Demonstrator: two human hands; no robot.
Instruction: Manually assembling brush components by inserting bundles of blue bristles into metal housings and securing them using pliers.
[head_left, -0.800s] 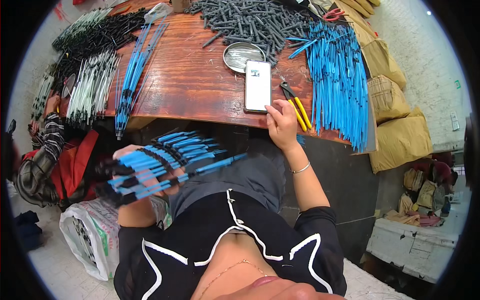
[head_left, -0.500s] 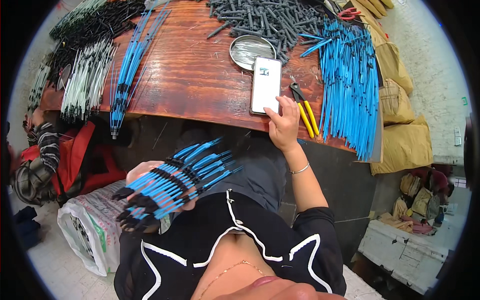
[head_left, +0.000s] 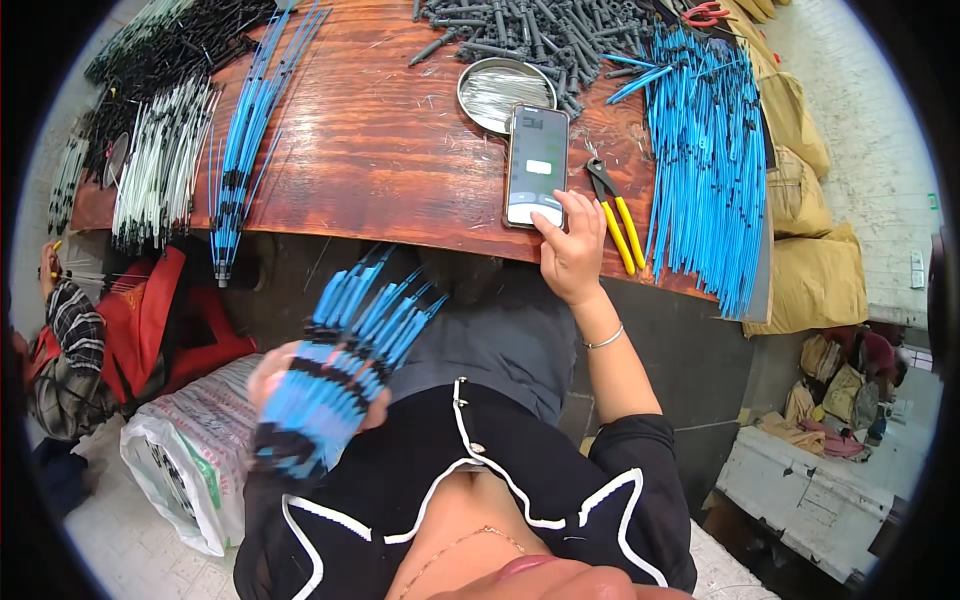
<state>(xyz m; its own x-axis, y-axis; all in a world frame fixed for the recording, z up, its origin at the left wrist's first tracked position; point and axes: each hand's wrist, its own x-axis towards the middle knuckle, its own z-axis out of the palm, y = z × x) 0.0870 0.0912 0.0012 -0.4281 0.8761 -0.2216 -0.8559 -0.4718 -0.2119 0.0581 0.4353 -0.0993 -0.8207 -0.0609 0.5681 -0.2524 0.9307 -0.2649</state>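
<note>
In my left hand (head_left: 270, 378) is a thick bundle of thin blue rods with black bands (head_left: 335, 375), held above my lap. It is smeared by motion, and the rods hide most of my fingers. My right hand (head_left: 574, 250) reaches over the table's front edge with nothing in it. Its fingers are apart, and one fingertip is at the lower end of a phone (head_left: 537, 170) lying face up. The phone's screen is dimmed with a small white box in the middle. Beside that hand lie black pliers with yellow handles (head_left: 622, 225).
The reddish wooden table (head_left: 390, 150) bears a round tin of thin pins (head_left: 492, 88), grey plastic parts (head_left: 520, 30), a blue rod pile (head_left: 705, 180), another blue bundle (head_left: 245, 140) and white rods (head_left: 165, 165). A co-worker's striped sleeve (head_left: 75, 315) and a white sack (head_left: 190, 450) are at left.
The bundle in my left hand has swung so its thin ends point farther up, toward the table. The phone's screen went from white to a dimmed page with a small box.
</note>
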